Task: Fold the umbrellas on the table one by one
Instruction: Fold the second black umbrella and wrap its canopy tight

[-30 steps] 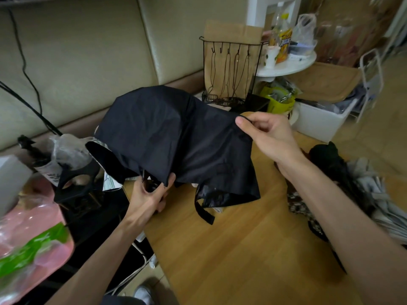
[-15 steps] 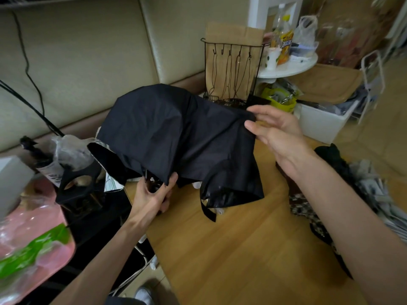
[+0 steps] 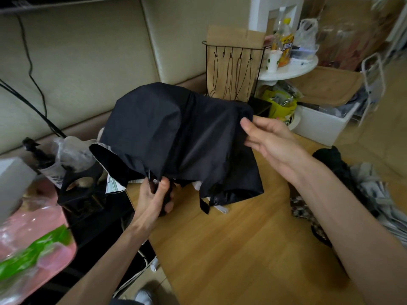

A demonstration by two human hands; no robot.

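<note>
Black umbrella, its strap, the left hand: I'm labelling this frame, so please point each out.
black umbrella [image 3: 167, 133], head view, middle of the canopy fabric.
strap [image 3: 204, 204], head view, its loose hanging end.
left hand [image 3: 152, 195], head view, back of the hand gripping under the canopy.

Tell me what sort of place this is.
Probably a lived-in home, a living or dining corner: a padded sofa back behind the wooden table, a round side table with a bottle and cup, and a full bin on the floor.
</note>
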